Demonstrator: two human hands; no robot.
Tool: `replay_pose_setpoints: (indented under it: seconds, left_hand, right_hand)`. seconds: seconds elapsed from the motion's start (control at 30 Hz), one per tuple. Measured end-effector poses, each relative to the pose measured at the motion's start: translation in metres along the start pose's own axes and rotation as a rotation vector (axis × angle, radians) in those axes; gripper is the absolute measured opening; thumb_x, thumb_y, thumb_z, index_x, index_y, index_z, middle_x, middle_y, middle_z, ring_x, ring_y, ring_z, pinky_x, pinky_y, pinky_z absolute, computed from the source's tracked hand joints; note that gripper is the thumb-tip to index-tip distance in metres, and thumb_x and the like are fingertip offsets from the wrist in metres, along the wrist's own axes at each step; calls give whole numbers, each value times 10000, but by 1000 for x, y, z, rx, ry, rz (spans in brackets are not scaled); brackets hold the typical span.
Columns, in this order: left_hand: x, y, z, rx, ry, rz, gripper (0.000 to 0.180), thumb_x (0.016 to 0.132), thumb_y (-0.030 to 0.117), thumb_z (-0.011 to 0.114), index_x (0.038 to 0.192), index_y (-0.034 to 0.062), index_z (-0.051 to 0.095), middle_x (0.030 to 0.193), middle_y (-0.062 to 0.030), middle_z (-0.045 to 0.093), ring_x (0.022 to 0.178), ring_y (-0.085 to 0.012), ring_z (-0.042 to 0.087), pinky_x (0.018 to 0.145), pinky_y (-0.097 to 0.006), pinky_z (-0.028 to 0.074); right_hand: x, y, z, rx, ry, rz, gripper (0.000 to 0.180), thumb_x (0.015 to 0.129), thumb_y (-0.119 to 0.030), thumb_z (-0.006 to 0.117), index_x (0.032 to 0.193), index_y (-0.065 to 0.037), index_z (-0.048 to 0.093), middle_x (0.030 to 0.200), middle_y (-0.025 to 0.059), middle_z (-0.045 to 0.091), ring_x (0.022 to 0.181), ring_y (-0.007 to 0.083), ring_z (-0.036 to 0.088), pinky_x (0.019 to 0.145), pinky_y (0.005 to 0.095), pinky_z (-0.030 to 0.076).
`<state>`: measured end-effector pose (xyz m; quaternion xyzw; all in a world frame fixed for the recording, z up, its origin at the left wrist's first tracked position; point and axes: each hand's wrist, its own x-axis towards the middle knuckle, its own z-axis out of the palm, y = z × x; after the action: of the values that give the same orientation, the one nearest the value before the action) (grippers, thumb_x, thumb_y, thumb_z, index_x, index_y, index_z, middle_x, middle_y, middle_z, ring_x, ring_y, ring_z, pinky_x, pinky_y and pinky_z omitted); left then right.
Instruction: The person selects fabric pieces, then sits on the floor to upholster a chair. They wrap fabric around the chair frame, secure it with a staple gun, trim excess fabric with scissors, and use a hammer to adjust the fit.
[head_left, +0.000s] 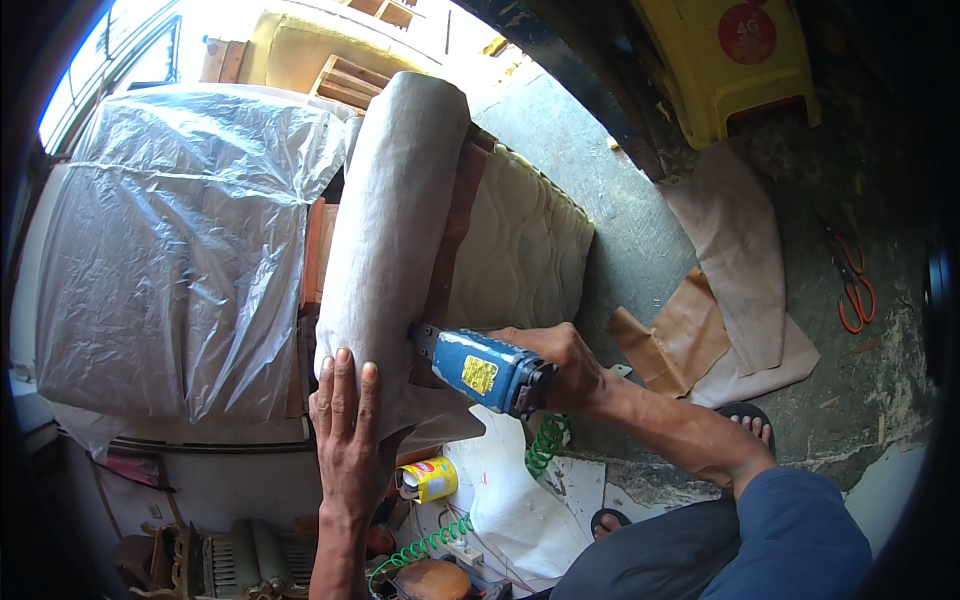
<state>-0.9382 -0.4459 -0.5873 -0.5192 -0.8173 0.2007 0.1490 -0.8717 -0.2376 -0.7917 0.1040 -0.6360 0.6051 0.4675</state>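
Observation:
A long padded armrest (388, 220) wrapped in pale grey fabric runs away from me. My left hand (350, 425) lies on its near end, fingers stretched out and pressing the cover; the thumb side is partly hidden. In my right hand (562, 362) is a blue pneumatic staple gun (478, 368), its nose touching the right side of the armrest near the lower edge. My fingers around the grip are mostly behind the tool. A green coiled air hose (548, 440) hangs below it. Loose fabric (440, 418) droops under the near end.
Clear plastic sheeting (190, 260) covers a bulky piece on the left. Right of the armrest stands a quilted cream panel (510, 240). Brown fabric scraps (740, 270) and orange-handled scissors (855, 290) lie on the floor, near a yellow plastic stool (735, 70). A yellow can (433, 480) sits below.

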Motion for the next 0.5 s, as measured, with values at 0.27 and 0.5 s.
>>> replay_pose_setpoints:
  seconds: [0.27,0.5]
  left_hand:
    - [0,-1,-1,11,-8,19,1029,720,211,876,1582,129,320,1627,-219,293,1484,-427,314,1155,-577,303]
    - [-1,0,1,19,-1,7,1040,723,209,876,1589,138,304,1629,-226,283,1485,-434,309,1159,-581,299]
  right_hand:
    - [4,9,-7,-38,106,-51,340,790,-134,806,1082,-16,680,922,139,726,760,281,731,680,353,594]
    - [9,22,-11,-57,53,-84,359,784,-125,811,1089,-10,659,952,136,724,776,284,732,686,349,596]
